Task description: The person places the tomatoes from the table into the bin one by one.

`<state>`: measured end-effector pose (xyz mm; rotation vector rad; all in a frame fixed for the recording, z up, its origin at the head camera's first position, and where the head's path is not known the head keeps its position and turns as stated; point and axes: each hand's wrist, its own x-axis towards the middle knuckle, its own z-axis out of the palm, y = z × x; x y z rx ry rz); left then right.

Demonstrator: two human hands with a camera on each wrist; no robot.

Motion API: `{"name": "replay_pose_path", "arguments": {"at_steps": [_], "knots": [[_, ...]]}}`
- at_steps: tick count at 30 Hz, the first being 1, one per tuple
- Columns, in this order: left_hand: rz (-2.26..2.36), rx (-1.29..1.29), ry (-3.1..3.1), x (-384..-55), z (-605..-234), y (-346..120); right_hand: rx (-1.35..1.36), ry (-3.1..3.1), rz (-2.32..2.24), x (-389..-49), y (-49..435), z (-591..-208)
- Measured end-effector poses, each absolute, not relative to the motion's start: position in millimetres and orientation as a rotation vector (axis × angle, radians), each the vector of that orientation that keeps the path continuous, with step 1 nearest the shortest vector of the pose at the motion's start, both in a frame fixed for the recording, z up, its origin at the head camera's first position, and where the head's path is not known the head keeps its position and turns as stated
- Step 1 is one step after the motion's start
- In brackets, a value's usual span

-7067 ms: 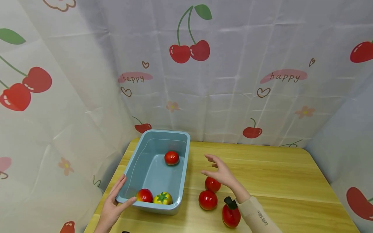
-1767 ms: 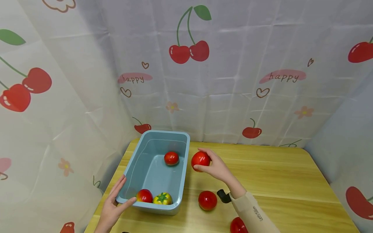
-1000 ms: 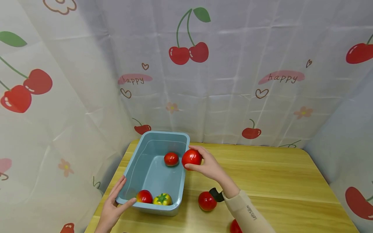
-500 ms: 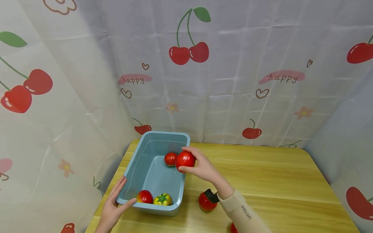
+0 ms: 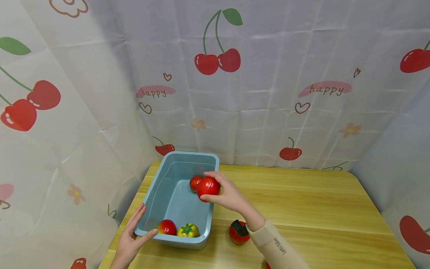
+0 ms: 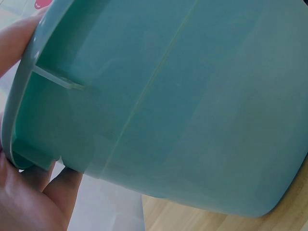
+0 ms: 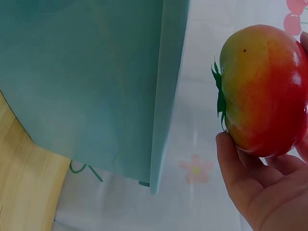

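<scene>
My right hand (image 5: 224,193) grips a shiny tomato (image 5: 208,188) over the right side of a blue plastic bin (image 5: 205,239). The right wrist view shows this tomato's yellow-orange end with green leaves (image 7: 219,94), pointing toward the bin. My left hand (image 5: 129,239) holds the bin at its near left corner; in the left wrist view its fingers (image 6: 65,190) hook under the rim. Inside the bin, a red tomato (image 5: 195,183) lies at the far end, partly hidden by the held one. A red-yellow tomato (image 5: 167,226) and a yellow tomato (image 5: 188,230) with a green top lie at the near end.
On the wooden table (image 5: 302,201), a red tomato (image 5: 236,236) lies right of the bin, partly covered by a black wrist strap (image 5: 240,227). Another red thing (image 5: 267,265) peeks out by the right sleeve (image 5: 275,244). A cherry-print curtain (image 5: 255,123) encloses the table.
My right hand picked a tomato off the table and carried it left, past the bin's right rim, lowering slightly at the end. My left hand stayed on the bin's corner.
</scene>
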<state>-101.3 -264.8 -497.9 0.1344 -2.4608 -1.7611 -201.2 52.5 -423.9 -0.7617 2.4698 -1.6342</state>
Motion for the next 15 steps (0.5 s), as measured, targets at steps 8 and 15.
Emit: {"name": "replay_pose_path", "arguments": {"at_steps": [8, 15], "knots": [[-1.765, 0.14, -2.46, -101.3, -497.4, -264.2, -0.78, 2.467, -1.623, -201.4, 48.0, -425.2], [-1.769, 0.136, -2.453, -101.3, -497.5, -264.7, -0.806, 2.443, -1.628, -200.6, 44.3, -427.1]]}}
